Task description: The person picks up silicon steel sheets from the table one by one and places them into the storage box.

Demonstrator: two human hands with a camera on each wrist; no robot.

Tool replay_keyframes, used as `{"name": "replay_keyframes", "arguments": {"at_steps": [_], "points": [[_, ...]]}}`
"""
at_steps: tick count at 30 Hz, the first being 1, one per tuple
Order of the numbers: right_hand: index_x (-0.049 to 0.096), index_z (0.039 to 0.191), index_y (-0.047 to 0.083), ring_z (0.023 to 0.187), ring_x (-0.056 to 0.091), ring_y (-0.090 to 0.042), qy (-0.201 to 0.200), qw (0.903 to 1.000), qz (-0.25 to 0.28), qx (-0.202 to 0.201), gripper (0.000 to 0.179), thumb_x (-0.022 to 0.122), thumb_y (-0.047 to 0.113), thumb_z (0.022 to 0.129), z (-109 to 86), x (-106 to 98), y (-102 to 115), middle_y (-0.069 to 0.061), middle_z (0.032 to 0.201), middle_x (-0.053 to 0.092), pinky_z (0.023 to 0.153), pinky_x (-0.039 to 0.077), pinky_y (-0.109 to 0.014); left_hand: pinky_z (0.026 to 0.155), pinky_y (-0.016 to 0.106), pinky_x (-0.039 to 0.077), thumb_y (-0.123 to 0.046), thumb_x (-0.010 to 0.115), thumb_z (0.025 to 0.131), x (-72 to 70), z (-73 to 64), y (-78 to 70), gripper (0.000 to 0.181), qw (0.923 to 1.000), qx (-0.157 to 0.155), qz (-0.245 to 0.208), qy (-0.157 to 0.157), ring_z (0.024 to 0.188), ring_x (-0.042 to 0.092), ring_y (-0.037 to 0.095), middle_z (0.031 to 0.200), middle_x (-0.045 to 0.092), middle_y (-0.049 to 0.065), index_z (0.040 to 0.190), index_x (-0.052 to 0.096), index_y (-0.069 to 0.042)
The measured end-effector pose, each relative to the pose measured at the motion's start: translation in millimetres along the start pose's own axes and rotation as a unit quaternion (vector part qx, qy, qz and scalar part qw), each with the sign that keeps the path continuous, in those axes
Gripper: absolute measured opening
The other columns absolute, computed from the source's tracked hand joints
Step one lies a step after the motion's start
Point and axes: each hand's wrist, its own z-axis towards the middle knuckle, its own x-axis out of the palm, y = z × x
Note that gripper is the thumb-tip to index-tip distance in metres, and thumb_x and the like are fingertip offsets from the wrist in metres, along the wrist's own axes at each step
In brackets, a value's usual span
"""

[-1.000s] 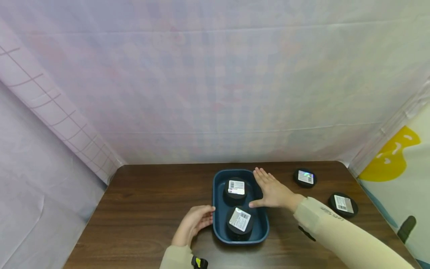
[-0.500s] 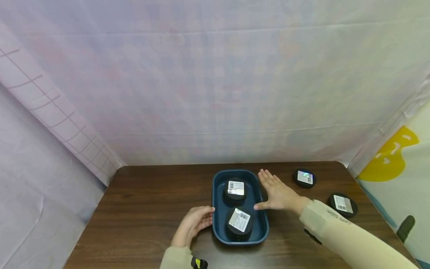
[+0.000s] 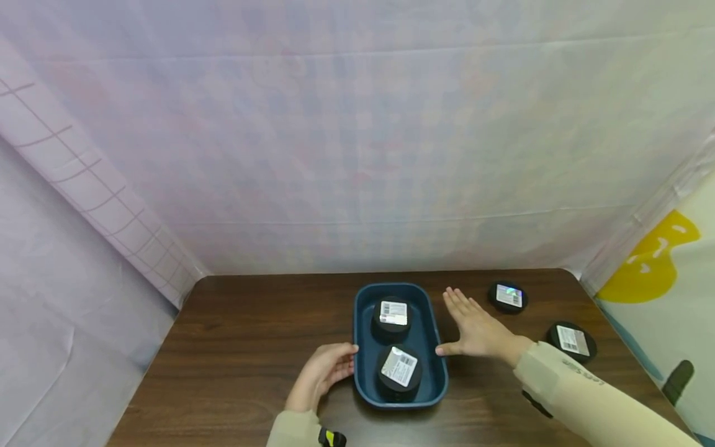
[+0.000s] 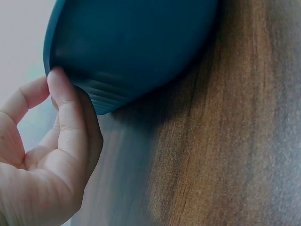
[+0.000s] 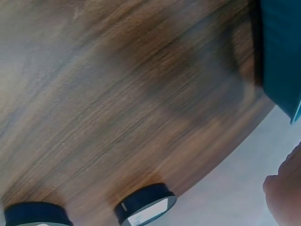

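Observation:
A dark blue rectangular tray (image 3: 430,380) lies on the wooden table, holding black round containers with white barcode labels: a back one (image 3: 392,318) and a front one (image 3: 399,372). My left hand (image 3: 324,371) pinches the tray's left rim between thumb and index finger, as the left wrist view also shows on the tray wall (image 4: 136,42). With fingers spread straight, my right hand (image 3: 476,330) hovers by the tray's right rim, its thumb tip over or beside that rim; contact cannot be told. Only a bit of the right hand (image 5: 288,193) enters the right wrist view.
Two more black round containers lie on the table to the right, one farther back (image 3: 508,297) and one nearer (image 3: 571,341). Behind the table (image 3: 251,335) hangs a pale patterned cloth (image 3: 357,155). A yellow-printed cloth (image 3: 648,267) hangs at the right.
My right hand has moved right and slightly toward me, away from over the tray's inside to its right rim. The left hand keeps its pinch and the tray stays put.

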Motion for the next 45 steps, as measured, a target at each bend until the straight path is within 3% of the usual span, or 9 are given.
{"name": "replay_keyframes", "arguments": {"at_steps": [16, 24, 32, 45], "points": [[0.022, 0.14, -0.012, 0.135, 0.016, -0.045, -0.002, 0.9999, 0.005, 0.016, 0.116, 0.062, 0.07, 0.069, -12.5, -2.0, -11.3, -0.03, 0.147, 0.019, 0.107, 0.019, -0.058, 0.06, 0.02, 0.051, -0.009, 0.061, 0.081, -0.4, -3.4, -3.0, 0.011, 1.0, 0.003, 0.0, 0.005, 0.061, 0.054, 0.009, 0.068, 0.053, 0.001, 0.086, 0.057, 0.0], [0.022, 0.141, -0.011, 0.136, 0.015, -0.043, 0.0, 0.9997, 0.0, 0.025, 0.114, 0.066, 0.065, 0.069, -16.3, -0.5, -15.7, -0.028, 0.148, 0.018, 0.108, 0.017, -0.057, 0.062, 0.02, 0.051, -0.006, 0.058, 0.082, 6.9, -23.1, -21.1, 0.011, 0.9999, 0.005, 0.004, 0.009, 0.062, 0.054, 0.009, 0.069, 0.053, 0.002, 0.087, 0.056, 0.003], [0.022, 0.141, -0.012, 0.136, 0.016, -0.043, -0.005, 0.9992, 0.001, 0.038, 0.111, 0.068, 0.061, 0.07, -26.1, -0.6, -18.6, -0.028, 0.148, 0.018, 0.108, 0.016, -0.057, 0.059, 0.02, 0.051, -0.009, 0.062, 0.079, -0.9, -2.3, -1.9, 0.011, 1.0, 0.0, -0.003, 0.0, 0.061, 0.054, 0.01, 0.068, 0.053, 0.002, 0.084, 0.057, -0.001], [0.021, 0.14, -0.013, 0.137, 0.014, -0.042, -0.009, 0.9987, -0.003, 0.05, 0.111, 0.066, 0.061, 0.071, -39.0, -0.7, -30.3, -0.029, 0.148, 0.017, 0.107, 0.014, -0.059, 0.059, 0.019, 0.051, -0.01, 0.062, 0.079, -2.1, -2.5, -2.1, 0.009, 1.0, 0.002, -0.006, 0.003, 0.061, 0.054, 0.009, 0.068, 0.054, 0.002, 0.082, 0.058, -0.002]]}}
